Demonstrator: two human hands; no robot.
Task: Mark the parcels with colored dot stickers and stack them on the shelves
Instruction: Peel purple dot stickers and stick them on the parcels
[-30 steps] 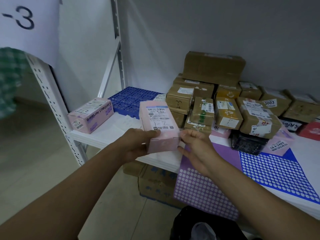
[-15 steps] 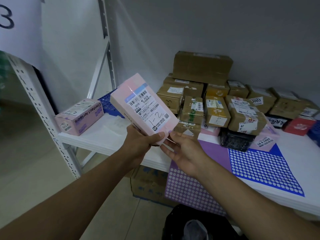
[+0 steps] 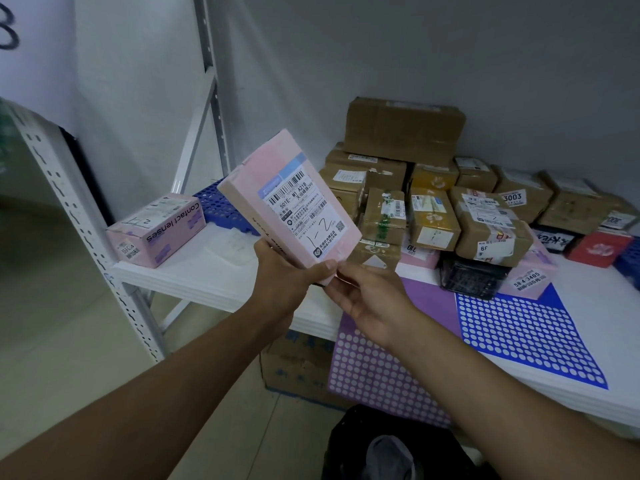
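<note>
A flat pink parcel (image 3: 294,209) with a white shipping label marked "1-2" is held tilted above the shelf's front edge, label facing me. My left hand (image 3: 280,275) grips its lower end. My right hand (image 3: 367,299) pinches the lower corner, thumb on top and fingers underneath. A purple dot-sticker sheet (image 3: 374,372) hangs over the edge of the white shelf (image 3: 194,271), partly hidden by my right arm. A blue dot-sticker sheet (image 3: 519,334) lies flat to its right.
A pink "Contact lenses" box (image 3: 156,230) sits at the shelf's left end by the perforated upright (image 3: 86,237). Several brown parcels (image 3: 401,129) are piled at the back. A blue perforated tray (image 3: 218,206) lies behind. A carton (image 3: 294,368) stands below; a black bag (image 3: 398,445) is nearest me.
The pink parcel has been lifted off the shelf and tipped back, so its label now faces me. Both hands stayed at its lower end.
</note>
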